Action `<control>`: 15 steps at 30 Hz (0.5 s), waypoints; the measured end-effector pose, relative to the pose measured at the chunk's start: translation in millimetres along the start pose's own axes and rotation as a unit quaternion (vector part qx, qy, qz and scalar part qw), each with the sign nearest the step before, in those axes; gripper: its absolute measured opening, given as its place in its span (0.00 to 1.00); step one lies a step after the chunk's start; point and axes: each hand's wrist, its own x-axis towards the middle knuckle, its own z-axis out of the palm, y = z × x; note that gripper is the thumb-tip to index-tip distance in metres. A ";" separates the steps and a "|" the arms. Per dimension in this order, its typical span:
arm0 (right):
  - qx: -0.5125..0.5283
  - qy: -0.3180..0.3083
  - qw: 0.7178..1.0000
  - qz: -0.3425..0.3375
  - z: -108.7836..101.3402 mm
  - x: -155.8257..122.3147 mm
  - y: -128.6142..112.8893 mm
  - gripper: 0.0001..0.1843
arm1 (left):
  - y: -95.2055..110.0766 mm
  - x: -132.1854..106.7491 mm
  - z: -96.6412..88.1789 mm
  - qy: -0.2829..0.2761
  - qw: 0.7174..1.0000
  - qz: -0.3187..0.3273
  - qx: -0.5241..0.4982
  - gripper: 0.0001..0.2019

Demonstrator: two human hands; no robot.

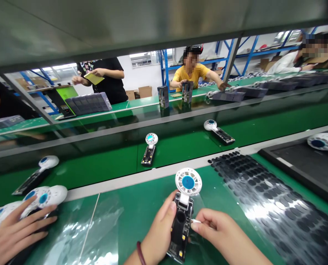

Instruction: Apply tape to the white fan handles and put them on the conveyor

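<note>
green bench (141, 206); hands (164, 228) grip fan board (182, 217), dotted sheet (263, 198) beside.

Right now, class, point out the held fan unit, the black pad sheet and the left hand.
Fan unit (188, 182), head view, blue hub.
Black pad sheet (263, 198), head view, middle rows.
Left hand (159, 230), head view, back of hand.

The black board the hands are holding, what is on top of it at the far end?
A round white fan head with a blue centre sits at the black board's far end. The left hand grips the board; the joint's lower part is hidden by the thumb.
</note>
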 end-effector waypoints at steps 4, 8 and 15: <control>0.018 0.000 1.000 0.005 6.1 4.0 6.1 0.12 | -0.3 2.0 -0.8 0.002 1.000 -0.002 0.000 0.23; 0.011 -0.014 1.000 -0.004 8.5 6.9 8.4 0.13 | 3.5 3.3 -4.5 0.014 1.000 0.003 0.011 0.24; -0.064 -0.025 0.996 -0.052 4.5 6.4 4.7 0.14 | 2.8 0.7 1.9 0.038 0.999 -0.003 0.031 0.24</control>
